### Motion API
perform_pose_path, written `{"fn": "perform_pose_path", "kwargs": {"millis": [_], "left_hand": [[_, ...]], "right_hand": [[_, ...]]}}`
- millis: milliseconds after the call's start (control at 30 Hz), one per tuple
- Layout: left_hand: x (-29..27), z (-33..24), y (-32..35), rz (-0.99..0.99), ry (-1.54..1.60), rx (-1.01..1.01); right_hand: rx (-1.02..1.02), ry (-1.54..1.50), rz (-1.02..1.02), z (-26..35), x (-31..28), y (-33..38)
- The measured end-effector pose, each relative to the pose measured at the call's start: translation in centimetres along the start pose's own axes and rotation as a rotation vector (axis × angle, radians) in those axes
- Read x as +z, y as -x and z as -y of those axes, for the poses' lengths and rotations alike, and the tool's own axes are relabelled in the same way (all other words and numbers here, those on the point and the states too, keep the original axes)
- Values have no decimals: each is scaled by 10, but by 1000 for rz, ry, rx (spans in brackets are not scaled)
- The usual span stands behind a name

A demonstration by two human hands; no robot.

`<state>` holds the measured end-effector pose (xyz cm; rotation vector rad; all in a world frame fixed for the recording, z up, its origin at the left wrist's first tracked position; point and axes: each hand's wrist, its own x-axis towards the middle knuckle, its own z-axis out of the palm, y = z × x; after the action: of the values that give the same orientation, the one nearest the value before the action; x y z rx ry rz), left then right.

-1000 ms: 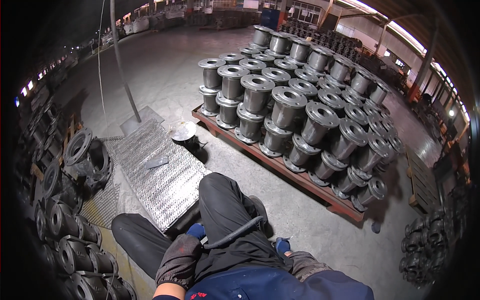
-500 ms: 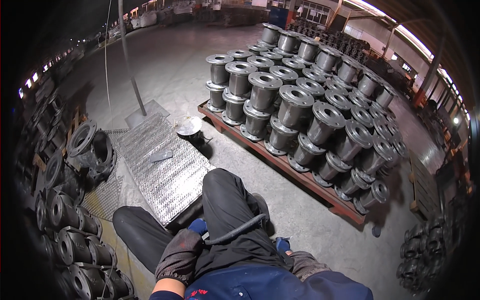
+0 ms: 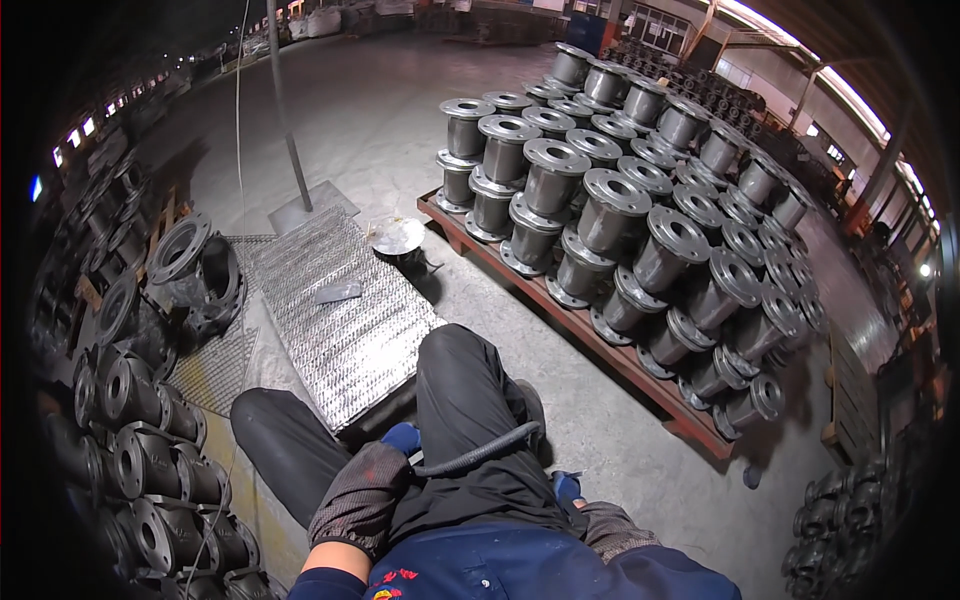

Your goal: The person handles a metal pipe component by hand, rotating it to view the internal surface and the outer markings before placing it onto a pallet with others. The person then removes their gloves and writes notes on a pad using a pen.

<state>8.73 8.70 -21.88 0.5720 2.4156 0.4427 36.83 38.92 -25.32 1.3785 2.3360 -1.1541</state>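
A large stack of grey flanged pipe pieces [image 3: 615,228] fills the right of the view, at least 2 layers high along its front, on a red pallet [image 3: 706,430]. A smaller group of dark flanged fittings [image 3: 150,395] lies at the far left. Between them, before the person's knees, slopes a silver textured sheet [image 3: 340,340]. The dark ribbed hose [image 3: 480,452] curves over the right thigh, 1 visible end close beside the left hand. A pale round plate [image 3: 397,236] sits just past the sheet's right edge.

The left hand [image 3: 403,438], gloved in blue, rests between the thighs; I cannot tell whether its fingers are wide, narrow or closed around the hose. The right hand [image 3: 567,487] is low by the right hip, its fingers mostly hidden, so their state is unclear too. Smallest is a grey block [image 3: 338,292] lying flat on the sheet.

The step in hand seems to be a seated, low-down adjustment near the hose; lifting either hand from here calls for clearing the thighs and that hose.
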Motion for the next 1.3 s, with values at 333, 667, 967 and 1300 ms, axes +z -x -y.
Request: {"fn": "perform_pose_path", "kwargs": {"millis": [333, 667, 967, 1300], "left_hand": [[-5, 1, 4, 12, 58, 25], [4, 28, -16, -165, 96, 280], [-21, -38, 39, -306, 208, -135], [-51, -53, 79, -265, 119, -141]], "right_hand": [[143, -72, 3, 9, -5, 9], [200, -1022, 291, -6, 0, -58], [114, -980, 194, 61, -83, -69], [-1070, -906, 76, 359, -156, 47]]}}
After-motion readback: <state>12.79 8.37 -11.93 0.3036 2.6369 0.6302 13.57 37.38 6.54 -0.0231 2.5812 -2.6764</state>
